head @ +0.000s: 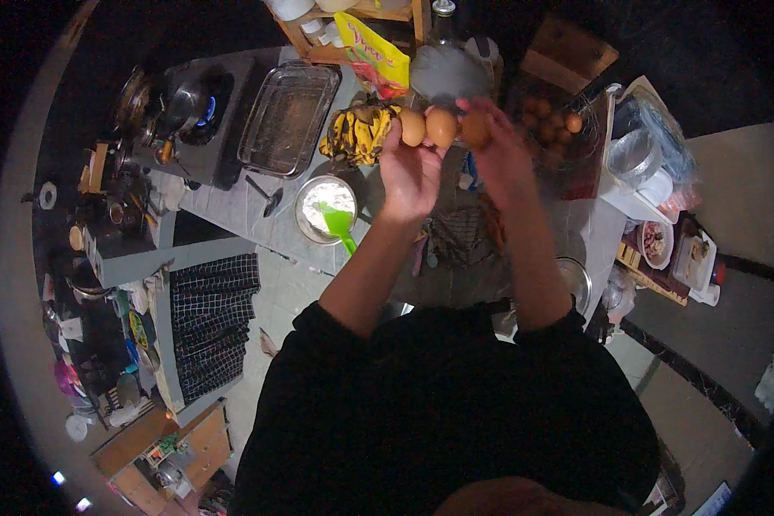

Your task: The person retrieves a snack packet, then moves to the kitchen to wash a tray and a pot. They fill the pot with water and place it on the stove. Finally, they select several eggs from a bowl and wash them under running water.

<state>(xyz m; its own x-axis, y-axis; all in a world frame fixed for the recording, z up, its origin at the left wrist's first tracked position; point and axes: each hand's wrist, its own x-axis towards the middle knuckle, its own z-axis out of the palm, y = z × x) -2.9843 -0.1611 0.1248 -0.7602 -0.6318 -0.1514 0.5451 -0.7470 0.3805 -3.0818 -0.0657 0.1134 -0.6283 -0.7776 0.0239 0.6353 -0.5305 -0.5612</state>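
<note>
My left hand [413, 174] holds two brown eggs, one egg [413, 127] beside another egg [440, 127], above the counter. Just to the right, my right hand [506, 151], somewhat blurred, has its fingers around a third brown egg [475, 131]. Behind the left hand lies a bunch of ripe bananas [359, 134]. A round bowl of white powder [316, 197] sits nearer to me on the left, with a bright green spatula [338, 222] in it. More brown eggs [545, 122] rest in a wire basket right of my right hand.
A rectangular glass baking dish [290, 119] lies left of the bananas. Farther left, a pot [187, 106] stands by a lit blue flame on the gas stove [222, 155]. A yellow pouch [377, 58] stands at the back. A white container [625, 190] with plastic bags is at right.
</note>
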